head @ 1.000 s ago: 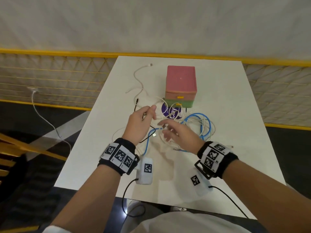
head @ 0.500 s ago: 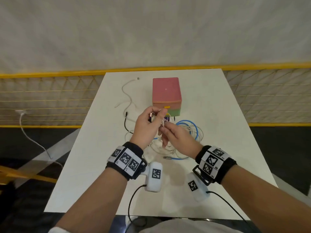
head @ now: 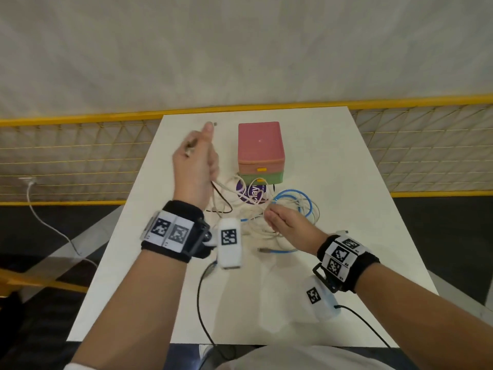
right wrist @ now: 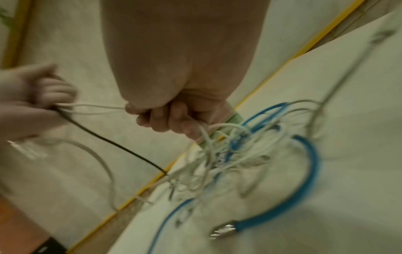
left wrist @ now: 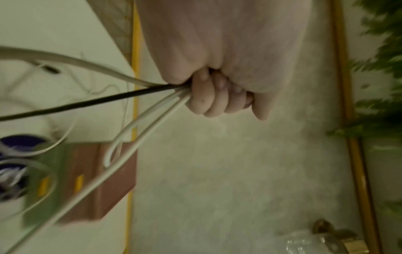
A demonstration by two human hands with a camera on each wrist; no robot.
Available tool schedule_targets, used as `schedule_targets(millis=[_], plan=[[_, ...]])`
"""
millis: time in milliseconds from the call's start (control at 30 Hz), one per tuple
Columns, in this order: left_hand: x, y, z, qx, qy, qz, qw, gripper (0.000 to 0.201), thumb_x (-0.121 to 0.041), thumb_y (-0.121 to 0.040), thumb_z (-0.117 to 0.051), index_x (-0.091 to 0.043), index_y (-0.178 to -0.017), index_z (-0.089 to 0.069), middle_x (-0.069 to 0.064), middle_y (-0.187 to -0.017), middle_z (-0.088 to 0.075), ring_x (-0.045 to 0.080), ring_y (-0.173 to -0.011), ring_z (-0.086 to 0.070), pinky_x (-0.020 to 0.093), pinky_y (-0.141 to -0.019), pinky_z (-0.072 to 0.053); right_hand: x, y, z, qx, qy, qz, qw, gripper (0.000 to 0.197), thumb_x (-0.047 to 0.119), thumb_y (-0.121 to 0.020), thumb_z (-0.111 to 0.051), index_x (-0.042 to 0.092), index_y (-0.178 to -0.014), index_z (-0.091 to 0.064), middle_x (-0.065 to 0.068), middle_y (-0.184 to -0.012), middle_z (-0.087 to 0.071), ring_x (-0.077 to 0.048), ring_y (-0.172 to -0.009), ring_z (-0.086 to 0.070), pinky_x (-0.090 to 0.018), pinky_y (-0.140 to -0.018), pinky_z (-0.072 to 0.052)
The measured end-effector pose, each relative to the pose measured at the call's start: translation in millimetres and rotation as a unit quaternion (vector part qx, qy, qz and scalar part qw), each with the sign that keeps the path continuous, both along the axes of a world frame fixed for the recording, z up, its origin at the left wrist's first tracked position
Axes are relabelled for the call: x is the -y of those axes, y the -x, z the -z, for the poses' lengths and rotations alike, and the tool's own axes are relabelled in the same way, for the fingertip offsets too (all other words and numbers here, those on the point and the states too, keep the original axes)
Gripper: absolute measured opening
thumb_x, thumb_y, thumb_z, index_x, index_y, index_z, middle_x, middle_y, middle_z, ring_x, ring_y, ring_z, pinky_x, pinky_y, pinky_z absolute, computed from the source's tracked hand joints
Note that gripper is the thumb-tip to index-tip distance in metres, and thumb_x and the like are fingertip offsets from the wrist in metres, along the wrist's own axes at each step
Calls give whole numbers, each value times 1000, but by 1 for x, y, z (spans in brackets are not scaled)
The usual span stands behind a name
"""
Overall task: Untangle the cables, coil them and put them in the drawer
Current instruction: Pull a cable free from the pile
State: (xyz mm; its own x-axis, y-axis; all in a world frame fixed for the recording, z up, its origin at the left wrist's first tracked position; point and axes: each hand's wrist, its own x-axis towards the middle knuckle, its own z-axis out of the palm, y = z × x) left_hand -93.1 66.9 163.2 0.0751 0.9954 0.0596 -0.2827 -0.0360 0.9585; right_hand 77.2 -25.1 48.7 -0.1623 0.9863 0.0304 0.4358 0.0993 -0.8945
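A tangle of white, blue and black cables [head: 282, 209] lies on the white table [head: 333, 161] in front of a small drawer box [head: 260, 153] with a pink top drawer and a green lower one. My left hand [head: 196, 161] is raised over the table's far left, fist closed round several white cables [left wrist: 141, 135] and a black cable [left wrist: 91, 103]; a plug end sticks out by the thumb. My right hand [head: 286, 222] sits lower, on the tangle, fingers curled round white strands [right wrist: 202, 132]. A blue cable [right wrist: 309, 173] loops beside it.
A purple round lid or disc [head: 250, 193] lies under the cables before the box. A yellow rail and mesh fence [head: 80, 156] run behind the table. A white cord [head: 48, 225] hangs off to the left, over the dark floor.
My left hand has lifted up and away to the far left, pulling white and black cables out of the tangle. The right hand dropped back onto the pile, holding strands down.
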Motion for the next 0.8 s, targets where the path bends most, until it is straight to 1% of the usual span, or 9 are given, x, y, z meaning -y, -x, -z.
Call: schedule_targets(millis=[100,167,200,300,400,600,667,733,800], plan=[[-3,13,-10,-147,-108,42,982,30,-26,-96,-58,-30,-66,-57,-11,-56,-49,5,-42,-34,20,-43,-28,-1,-14,3,25,2,39,999,32,16,-101,-38,24,-70,-41,10,-65,-41,4,-58,-43,-10,-62,-36],[7,6,-3,-331,-157,130,921,9,-31,-95,-60,-32,-96,-69,-18,-94,-65,-3,-64,-54,15,-59,-40,-7,-17,-2,20,-16,68,997,30,17,-101,-40,19,-72,-44,8,-65,-42,0,-59,-43,-12,-62,-36],[13,0,5,-407,-149,188,881,21,-37,-94,-59,-33,-114,-66,-21,-109,-63,-5,-78,-57,11,-67,-41,-11,-18,-6,10,-27,81,996,29,17,-101,-40,16,-72,-45,7,-65,-42,-2,-59,-41,-13,-61,-36],[28,-12,35,-539,-82,300,783,33,-52,-91,-57,-32,-116,-64,-14,-94,-62,3,-75,-55,15,-64,-39,-19,-21,-21,-17,-59,84,995,28,20,-100,-41,13,-74,-49,-1,-66,-42,-9,-62,-38,-21,-61,-35],[27,-12,36,-503,-33,264,822,35,-55,-90,-56,-21,-90,-67,-1,-86,-60,11,-61,-49,26,-61,-41,-20,-25,-32,-25,-68,83,994,30,24,-100,-41,13,-74,-50,-1,-65,-40,-10,-60,-37,-23,-59,-35],[-10,9,-15,-317,-100,-68,941,33,-43,-94,-57,-16,-74,-58,-9,-62,-46,-1,-48,-43,16,-50,-35,-7,-32,5,7,-1,58,998,33,22,-102,-35,20,-70,-40,7,-62,-39,-6,-54,-37,-23,-58,-36],[-22,18,-11,-355,-114,-112,921,31,-44,-93,-58,-18,-76,-57,-9,-62,-47,7,-53,-49,23,-53,-40,-7,-32,11,28,-14,80,996,32,21,-102,-35,21,-70,-40,8,-63,-39,-4,-56,-38,-21,-61,-34],[-21,20,2,-450,-141,-132,872,19,-40,-94,-57,-25,-106,-58,-6,-70,-53,23,-66,-57,32,-60,-46,-8,-29,8,16,-17,97,995,31,21,-102,-35,19,-73,-42,8,-65,-40,-4,-59,-38,-21,-62,-35],[-5,11,18,-552,-198,-112,802,42,-35,-97,-53,-34,-138,-41,-7,-68,-52,23,-61,-50,31,-60,-40,-11,-26,1,14,-20,102,994,28,22,-102,-35,13,-79,-48,8,-67,-44,-4,-60,-41,-20,-65,-37]])
